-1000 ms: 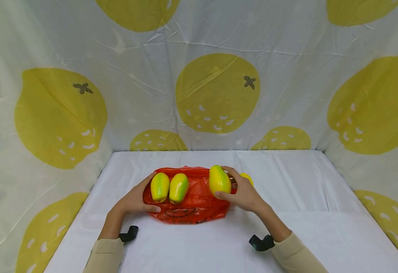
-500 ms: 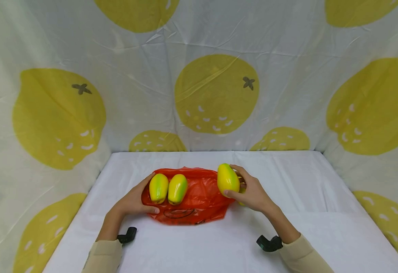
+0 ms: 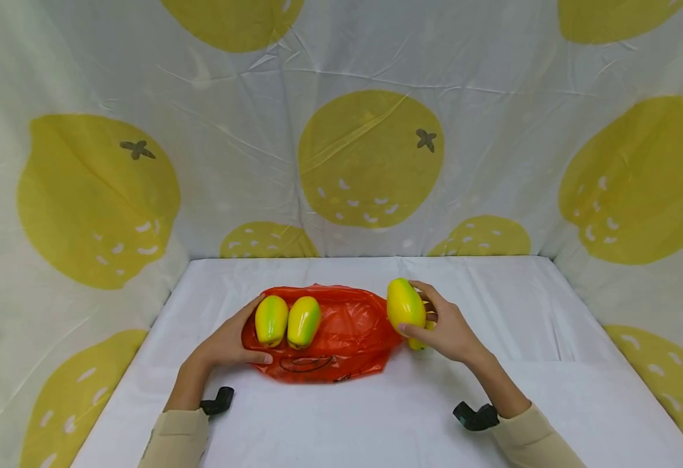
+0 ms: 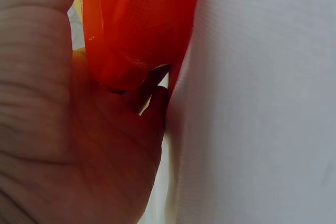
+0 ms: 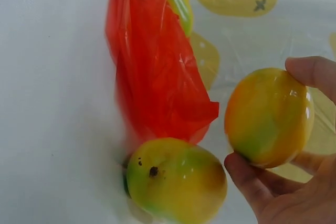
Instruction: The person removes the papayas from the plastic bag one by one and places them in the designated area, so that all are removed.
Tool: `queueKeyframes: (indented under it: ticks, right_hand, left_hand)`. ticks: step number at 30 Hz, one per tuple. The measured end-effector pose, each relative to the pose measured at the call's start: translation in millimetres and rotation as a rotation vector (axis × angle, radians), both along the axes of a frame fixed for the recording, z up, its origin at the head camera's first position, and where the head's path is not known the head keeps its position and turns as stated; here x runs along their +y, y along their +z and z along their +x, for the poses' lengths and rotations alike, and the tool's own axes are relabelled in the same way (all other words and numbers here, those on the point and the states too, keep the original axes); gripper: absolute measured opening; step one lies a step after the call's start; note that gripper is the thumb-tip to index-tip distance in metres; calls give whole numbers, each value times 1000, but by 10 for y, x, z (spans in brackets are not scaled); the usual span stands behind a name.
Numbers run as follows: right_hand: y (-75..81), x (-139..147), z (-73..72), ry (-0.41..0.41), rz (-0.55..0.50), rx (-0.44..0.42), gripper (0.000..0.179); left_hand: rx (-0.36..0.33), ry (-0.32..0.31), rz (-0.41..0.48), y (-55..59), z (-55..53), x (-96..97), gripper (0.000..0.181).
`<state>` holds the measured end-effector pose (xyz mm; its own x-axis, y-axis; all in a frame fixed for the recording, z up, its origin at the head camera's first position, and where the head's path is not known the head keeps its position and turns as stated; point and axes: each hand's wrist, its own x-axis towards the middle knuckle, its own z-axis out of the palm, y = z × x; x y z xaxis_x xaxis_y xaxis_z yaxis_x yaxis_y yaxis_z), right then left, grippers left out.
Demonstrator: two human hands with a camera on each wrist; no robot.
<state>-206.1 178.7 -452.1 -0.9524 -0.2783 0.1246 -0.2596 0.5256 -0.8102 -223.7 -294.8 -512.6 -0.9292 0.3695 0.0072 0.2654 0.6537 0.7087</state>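
My left hand (image 3: 227, 341) grips the left end of a red plastic bag (image 3: 347, 325), thumb in front and fingers at its back rim. The left wrist view shows the bag's red film (image 4: 142, 19) against that hand. Two yellow-green mangoes lie side by side at the bag's left part, a left mango (image 3: 272, 321) and a right mango (image 3: 304, 323). Past the bag's right end, my right hand (image 3: 447, 328) holds another mango (image 5: 270, 116) between thumb and fingertips. Below it another mango (image 5: 178, 179) rests on the white cloth beside the bag, mostly hidden by the hand in the head view.
A white cloth (image 3: 330, 426) covers the table. Hanging fabric printed with big yellow lemons (image 3: 371, 159) encloses the back and both sides. A black wrist mount (image 3: 217, 401) sits on the left wrist and another black mount (image 3: 476, 416) on the right.
My right hand has moved right with its mango, from over the bag to past its right end. The left hand stays on the bag, and the two mangoes there keep their places.
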Motion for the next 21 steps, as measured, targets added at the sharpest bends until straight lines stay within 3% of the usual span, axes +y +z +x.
queueKeyframes:
  ticks: [21]
  right_hand:
    - [-45, 354, -28, -51, 40, 45, 81]
  left_hand:
    - [-7, 9, -17, 11, 4, 12, 132]
